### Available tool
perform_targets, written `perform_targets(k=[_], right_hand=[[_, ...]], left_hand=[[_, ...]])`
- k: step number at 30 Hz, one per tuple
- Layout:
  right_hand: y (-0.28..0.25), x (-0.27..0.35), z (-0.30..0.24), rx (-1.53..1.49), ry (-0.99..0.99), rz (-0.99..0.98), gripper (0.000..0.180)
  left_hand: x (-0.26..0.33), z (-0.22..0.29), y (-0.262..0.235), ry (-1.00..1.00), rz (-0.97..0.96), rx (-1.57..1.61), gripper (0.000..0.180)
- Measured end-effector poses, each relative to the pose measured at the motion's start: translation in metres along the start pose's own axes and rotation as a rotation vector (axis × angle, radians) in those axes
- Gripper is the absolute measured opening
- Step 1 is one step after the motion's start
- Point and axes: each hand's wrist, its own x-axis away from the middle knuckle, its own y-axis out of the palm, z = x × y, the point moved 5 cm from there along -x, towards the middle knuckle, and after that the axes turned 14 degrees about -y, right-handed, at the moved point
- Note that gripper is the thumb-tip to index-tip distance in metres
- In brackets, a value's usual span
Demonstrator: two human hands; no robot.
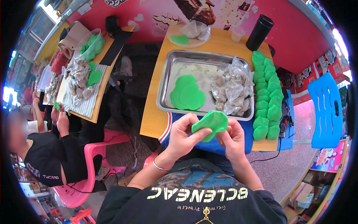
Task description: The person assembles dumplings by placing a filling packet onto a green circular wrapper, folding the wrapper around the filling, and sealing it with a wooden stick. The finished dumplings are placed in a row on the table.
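Note:
A soft green round sheet [212,121], dough-like and partly folded, is pinched between my two hands above the table's near edge. My left hand [182,136] grips its left side with thumb and fingers. On the other side, my right hand [233,140] holds the right edge; whatever lies inside the fold is hidden. Just beyond my hands is a steel tray [161,84]. It holds overlapping flat green rounds [187,93] on the left and a heap of beige lumps in clear plastic [233,89] on the right. Right of the tray, plump green pieces [267,99] lie in two rows.
At the table's back stand a clear bowl [172,42] with plastic bags, a plastic cup [237,34] and a black tumbler [260,31]. A blue chair [325,112] is at the right. Leftward, another person [44,153] handles a green piece near a second table [97,100].

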Motion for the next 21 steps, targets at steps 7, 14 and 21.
perform_targets(k=[7,14,21], right_hand=[[-0.007,0.000,0.001,0.266,-0.094,-0.123,0.011],[-0.006,-0.001,-0.002,0.420,-0.140,-0.194,0.012],[0.002,0.003,0.002,0.267,0.012,-0.165,0.017]], left_hand=[[-0.004,0.011,-0.004,0.113,-0.004,-0.124,0.010],[-0.004,0.017,-0.007,0.166,0.042,-0.188,0.009],[0.000,0.011,-0.008,0.182,0.075,-0.224,0.008]])
